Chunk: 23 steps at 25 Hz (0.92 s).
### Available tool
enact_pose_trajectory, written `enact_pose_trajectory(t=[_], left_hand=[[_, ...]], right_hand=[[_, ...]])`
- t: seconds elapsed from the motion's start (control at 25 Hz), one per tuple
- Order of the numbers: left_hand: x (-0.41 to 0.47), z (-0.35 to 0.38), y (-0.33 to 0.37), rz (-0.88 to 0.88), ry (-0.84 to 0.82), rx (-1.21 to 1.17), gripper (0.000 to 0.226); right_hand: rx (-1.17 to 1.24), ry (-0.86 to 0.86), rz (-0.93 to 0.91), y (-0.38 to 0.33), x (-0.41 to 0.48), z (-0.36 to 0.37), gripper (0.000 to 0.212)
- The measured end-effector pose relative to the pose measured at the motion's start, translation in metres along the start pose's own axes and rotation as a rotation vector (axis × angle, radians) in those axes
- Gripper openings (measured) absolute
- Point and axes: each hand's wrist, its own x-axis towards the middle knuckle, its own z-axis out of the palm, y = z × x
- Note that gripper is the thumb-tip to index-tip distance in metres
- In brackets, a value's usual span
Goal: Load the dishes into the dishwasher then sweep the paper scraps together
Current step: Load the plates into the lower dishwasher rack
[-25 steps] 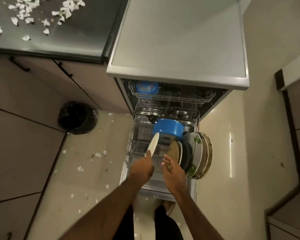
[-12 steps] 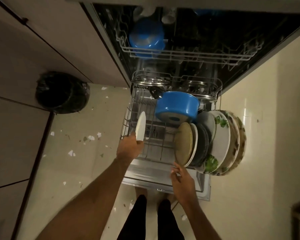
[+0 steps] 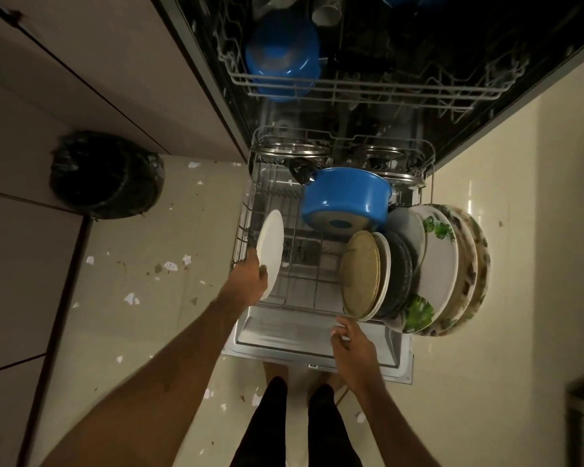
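a person grips a white plate [image 3: 269, 252] by its lower edge in the left hand [image 3: 248, 281], fingers curled behind it and thumb on its face, holding it on edge at the left front of the pulled-out lower rack [image 3: 245, 214]; whether the plate already sits between the tines cannot be told. the right hand [image 3: 353, 345] holds nothing, its fingers loosely bent, and hovers over the lowered dishwasher door [image 3: 284, 337], just in front of the rack's front rim and below a row of plates. that row stands upright along the rack's right side, a tan plate [image 3: 361, 271] facing the rack's empty middle and large leaf-patterned plates [image 3: 440, 261] at the outer end (the biggest overhang the rack's edge). a blue pot [image 3: 346, 200] lies tipped with its base towards the camera behind the row, and steel lids [image 3: 292, 150] stand at the back of the rack. above, the upper rack [image 3: 368, 84] carries a blue bowl [image 3: 282, 59] and mugs [image 3: 326, 13]. paper scraps [image 3: 132, 298] lie scattered over the pale tiled floor [image 3: 486, 365] to the left of the dishwasher, near a bin lined with a black bag [image 3: 107, 175] beside the cabinet fronts [image 3: 81, 79].
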Motion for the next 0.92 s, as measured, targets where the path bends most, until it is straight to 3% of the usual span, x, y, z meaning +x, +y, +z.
enact_pose_trajectory(t=[0.2,0.36,0.48,0.56,0.68,0.72,0.8,0.92], left_hand=[[0.015,0.007,0.007,-0.086,0.033,0.006,0.053],[0.032,0.006,0.007,-0.192,-0.017,-0.126,0.065],[0.034,0.005,-0.006,-0.169,-0.05,-0.231,0.071],[0.02,0.013,-0.018,-0.094,0.019,-0.201,0.089],[-0.022,0.041,-0.031,0.166,0.231,0.204,0.088],[-0.039,0.054,-0.031,0.319,0.198,0.305,0.086],[-0.068,0.086,-0.033,0.575,-0.023,0.414,0.088],[-0.091,0.131,-0.039,0.58,-0.244,0.54,0.089]], right_hand=[[0.0,-0.005,0.031,-0.004,0.007,0.015,0.039],[-0.077,-0.023,0.019,-0.002,0.01,0.023,0.044],[-0.167,0.01,-0.023,0.001,0.016,0.026,0.048],[-0.196,0.007,-0.032,0.004,0.02,0.026,0.052],[-0.293,-0.013,-0.049,0.011,0.02,0.025,0.058],[-0.367,0.005,-0.083,0.014,0.018,0.024,0.06],[-0.587,0.074,-0.205,0.027,0.015,0.025,0.069],[-0.707,0.098,-0.25,0.045,0.003,0.032,0.09]])
